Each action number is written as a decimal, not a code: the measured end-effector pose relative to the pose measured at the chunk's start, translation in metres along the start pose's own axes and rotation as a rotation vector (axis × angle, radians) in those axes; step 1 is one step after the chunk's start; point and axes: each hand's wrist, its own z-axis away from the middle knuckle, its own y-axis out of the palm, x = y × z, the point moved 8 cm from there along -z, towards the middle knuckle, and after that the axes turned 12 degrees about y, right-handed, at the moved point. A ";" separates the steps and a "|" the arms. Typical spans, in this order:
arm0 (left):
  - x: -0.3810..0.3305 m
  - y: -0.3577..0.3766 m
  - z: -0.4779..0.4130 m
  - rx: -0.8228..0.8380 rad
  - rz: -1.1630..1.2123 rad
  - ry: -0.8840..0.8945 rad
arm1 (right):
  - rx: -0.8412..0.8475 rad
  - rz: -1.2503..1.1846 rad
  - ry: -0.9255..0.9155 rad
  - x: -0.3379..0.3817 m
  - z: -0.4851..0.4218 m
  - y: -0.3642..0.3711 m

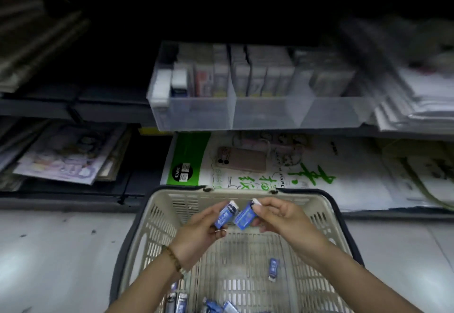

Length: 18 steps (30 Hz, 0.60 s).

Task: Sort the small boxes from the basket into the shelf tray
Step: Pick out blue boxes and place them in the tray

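Both hands are held over the beige basket point(157, 204), each with one small blue box. The left hand point(196, 229) grips the left box point(224, 215): fingers curled behind it, thumb under its lower end, white end poking up past the fingertips. The right hand point(282, 216) pinches the right box point(245, 216) near its white top end, so most of the blue body sticks out left and below the fingers. Both boxes are tilted, tops leaning apart, with their sides very close; contact cannot be told. More blue boxes lie on the basket floor: a single box point(273, 267) alone, and a cluster point(177, 300) at the near edge. The clear shelf tray point(258, 116) sits on the shelf beyond, with packs standing in its divided compartments. There is a beaded bracelet point(172, 256) on the left wrist.
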 end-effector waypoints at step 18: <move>-0.197 0.060 0.095 0.104 -0.105 0.451 | 0.206 -0.349 -0.024 0.134 0.113 0.091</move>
